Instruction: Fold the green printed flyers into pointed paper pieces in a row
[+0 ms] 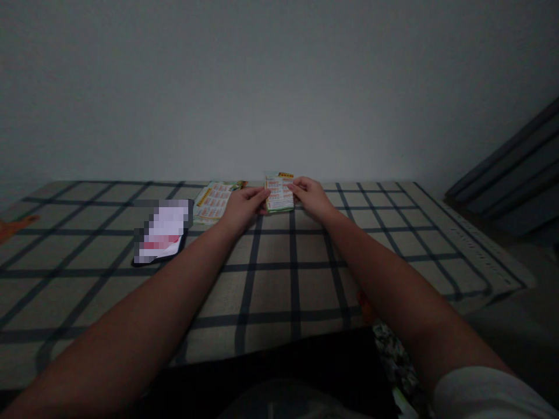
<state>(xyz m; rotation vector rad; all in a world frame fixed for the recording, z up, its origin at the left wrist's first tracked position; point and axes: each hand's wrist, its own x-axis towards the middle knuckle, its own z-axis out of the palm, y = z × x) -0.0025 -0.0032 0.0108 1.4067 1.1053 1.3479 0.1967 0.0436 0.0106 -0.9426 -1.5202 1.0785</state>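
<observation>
Packet (280, 195), small, flat, white with red print, is being pinched at its sides by the left hand (245, 205) and right hand (311, 196) over the pale, dark-striped, cloth-covered tabletop (271, 294), a holding step probably calling for soft, even pinching next.

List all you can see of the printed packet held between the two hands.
The printed packet is small and roughly rectangular, with red and white print on its visible face, a yellow strip with dark marks near the top and green along the bottom edge. The print is too small to read. It looks like thin paper or plastic film; which is unclear. It is pinched at its sides by the left hand and right hand, printed face toward the camera.
</observation>
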